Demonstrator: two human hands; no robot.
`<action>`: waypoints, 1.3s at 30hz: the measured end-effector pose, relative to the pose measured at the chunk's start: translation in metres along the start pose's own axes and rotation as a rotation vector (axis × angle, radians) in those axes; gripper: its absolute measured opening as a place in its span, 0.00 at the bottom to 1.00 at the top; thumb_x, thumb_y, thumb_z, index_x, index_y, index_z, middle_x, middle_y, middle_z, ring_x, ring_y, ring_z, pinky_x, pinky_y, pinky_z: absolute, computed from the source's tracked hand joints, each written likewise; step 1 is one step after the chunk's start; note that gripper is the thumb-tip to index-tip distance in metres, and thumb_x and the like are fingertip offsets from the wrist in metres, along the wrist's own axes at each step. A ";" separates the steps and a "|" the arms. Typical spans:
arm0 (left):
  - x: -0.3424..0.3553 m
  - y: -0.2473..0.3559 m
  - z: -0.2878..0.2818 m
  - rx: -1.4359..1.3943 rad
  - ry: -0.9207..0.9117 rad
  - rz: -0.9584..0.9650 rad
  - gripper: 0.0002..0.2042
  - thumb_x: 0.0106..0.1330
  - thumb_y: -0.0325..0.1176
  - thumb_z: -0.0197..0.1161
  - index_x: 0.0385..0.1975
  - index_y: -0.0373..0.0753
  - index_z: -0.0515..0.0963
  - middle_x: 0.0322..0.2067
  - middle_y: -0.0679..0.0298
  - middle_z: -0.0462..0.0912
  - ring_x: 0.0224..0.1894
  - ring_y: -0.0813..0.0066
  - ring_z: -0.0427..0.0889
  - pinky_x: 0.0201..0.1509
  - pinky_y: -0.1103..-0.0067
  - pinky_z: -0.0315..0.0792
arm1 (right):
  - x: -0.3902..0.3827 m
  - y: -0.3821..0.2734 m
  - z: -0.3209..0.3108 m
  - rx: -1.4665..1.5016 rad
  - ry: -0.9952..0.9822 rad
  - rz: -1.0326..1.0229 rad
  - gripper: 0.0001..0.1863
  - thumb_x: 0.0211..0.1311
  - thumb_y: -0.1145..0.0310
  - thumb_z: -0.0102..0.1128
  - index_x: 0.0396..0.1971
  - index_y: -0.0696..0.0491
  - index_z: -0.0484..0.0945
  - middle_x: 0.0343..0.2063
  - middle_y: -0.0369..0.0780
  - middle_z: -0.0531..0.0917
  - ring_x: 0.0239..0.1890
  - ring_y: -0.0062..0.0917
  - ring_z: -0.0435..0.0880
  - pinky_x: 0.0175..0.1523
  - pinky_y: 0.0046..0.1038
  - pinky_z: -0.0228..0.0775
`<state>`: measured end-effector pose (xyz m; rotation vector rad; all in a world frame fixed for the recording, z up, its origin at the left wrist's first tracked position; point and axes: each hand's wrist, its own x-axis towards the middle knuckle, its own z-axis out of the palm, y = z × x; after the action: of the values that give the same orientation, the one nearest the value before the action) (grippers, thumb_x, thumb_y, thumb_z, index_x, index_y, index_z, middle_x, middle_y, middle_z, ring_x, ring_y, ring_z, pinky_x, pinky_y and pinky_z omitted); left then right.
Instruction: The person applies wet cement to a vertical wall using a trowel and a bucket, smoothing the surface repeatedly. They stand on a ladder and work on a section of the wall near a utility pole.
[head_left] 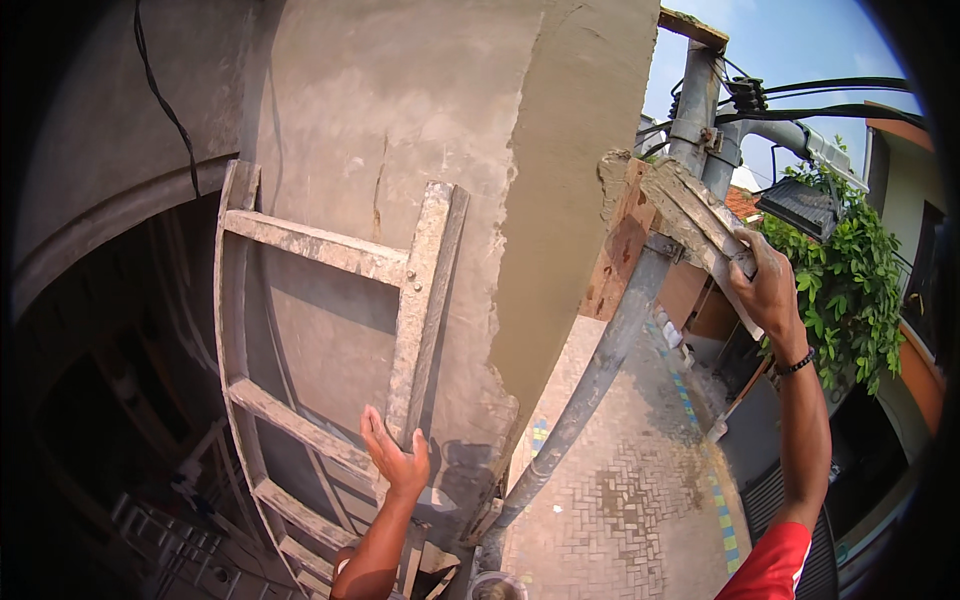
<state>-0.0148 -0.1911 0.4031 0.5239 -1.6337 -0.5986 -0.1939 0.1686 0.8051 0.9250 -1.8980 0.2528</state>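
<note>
My left hand (pixel 398 458) touches the right rail of a pale, stained wooden ladder (pixel 423 290) against the plastered wall, its fingers stretched upward. My right hand (pixel 764 285) grips a long, mortar-smeared wooden float (pixel 705 225), held at a slant with its upper end at the wall's corner. There a red-brown plank (pixel 607 290) runs along the edge of a strip of wet-looking grey plaster (pixel 560 160), with lumpy mortar at its top. The fingertips of my right hand are partly hidden behind the float.
A grey metal pole (pixel 608 390) with cables and a lamp (pixel 800 205) stands just beyond the corner. A bucket (pixel 497 588) sits at the bottom. Below right is a paved lane (pixel 630 530) with a leafy bush (pixel 850 290); a dark opening (pixel 120 380) lies at left.
</note>
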 end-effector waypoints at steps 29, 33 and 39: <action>0.006 0.012 0.007 0.046 0.031 -0.101 0.40 0.54 0.27 0.65 0.68 0.27 0.54 0.57 0.43 0.71 0.56 0.43 0.68 0.62 0.58 0.60 | 0.158 -0.042 -0.019 -0.084 0.156 -0.061 0.19 0.63 0.61 0.58 0.46 0.60 0.83 0.33 0.53 0.86 0.35 0.40 0.88 0.46 0.33 0.79; 0.007 0.014 0.004 0.088 0.050 -0.087 0.40 0.54 0.27 0.65 0.68 0.27 0.54 0.55 0.43 0.71 0.55 0.43 0.68 0.61 0.58 0.61 | 0.178 -0.064 0.015 -0.094 0.033 -0.053 0.18 0.63 0.65 0.57 0.47 0.59 0.83 0.35 0.52 0.86 0.32 0.37 0.88 0.46 0.32 0.79; 0.006 0.014 -0.001 -0.018 0.059 -0.154 0.40 0.56 0.26 0.67 0.69 0.28 0.55 0.62 0.39 0.65 0.62 0.42 0.65 0.67 0.60 0.59 | 0.080 -0.131 0.080 -0.120 -0.207 -0.214 0.11 0.53 0.73 0.55 0.27 0.65 0.83 0.26 0.56 0.83 0.32 0.45 0.87 0.39 0.38 0.80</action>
<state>-0.0149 -0.1850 0.4169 0.6520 -1.5401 -0.7044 -0.1762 -0.0030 0.8043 1.0967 -1.9579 -0.0879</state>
